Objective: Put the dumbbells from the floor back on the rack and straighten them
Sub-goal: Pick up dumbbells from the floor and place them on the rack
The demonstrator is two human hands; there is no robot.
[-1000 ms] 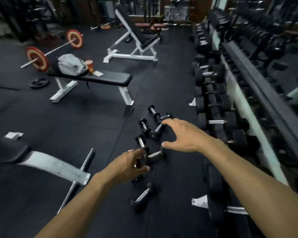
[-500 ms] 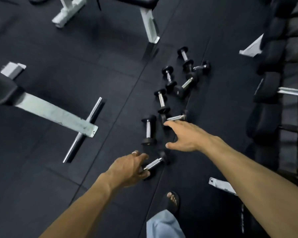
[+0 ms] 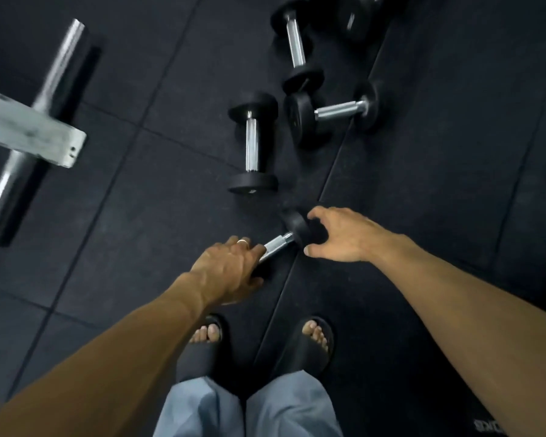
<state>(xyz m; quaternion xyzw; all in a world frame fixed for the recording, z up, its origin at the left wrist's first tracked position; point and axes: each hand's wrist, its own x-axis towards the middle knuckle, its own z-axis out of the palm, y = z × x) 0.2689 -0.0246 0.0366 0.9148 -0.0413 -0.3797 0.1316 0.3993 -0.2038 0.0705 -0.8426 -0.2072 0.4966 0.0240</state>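
Several black dumbbells with chrome handles lie on the dark rubber floor. The nearest dumbbell (image 3: 292, 230) lies slantwise just ahead of my feet. My left hand (image 3: 230, 269) is closed over its near end and handle, hiding the near head. My right hand (image 3: 341, 234) has its fingers spread around the far head, thumb and forefinger on either side of it. Beyond it one dumbbell (image 3: 252, 143) lies lengthwise, another (image 3: 334, 110) lies crosswise, and a third (image 3: 295, 42) lies further up. The rack is out of view.
A bench's pale foot (image 3: 29, 134) with a steel crossbar (image 3: 60, 58) sits at the left. My feet in black sandals (image 3: 202, 351) (image 3: 316, 345) stand right below the hands. One more dumbbell (image 3: 353, 17) is cut off by the top edge.
The view has dropped and closed in on the floor. My left hand has closed on the nearest dumbbell's near end, and my right hand has come back from further ahead to its far head.
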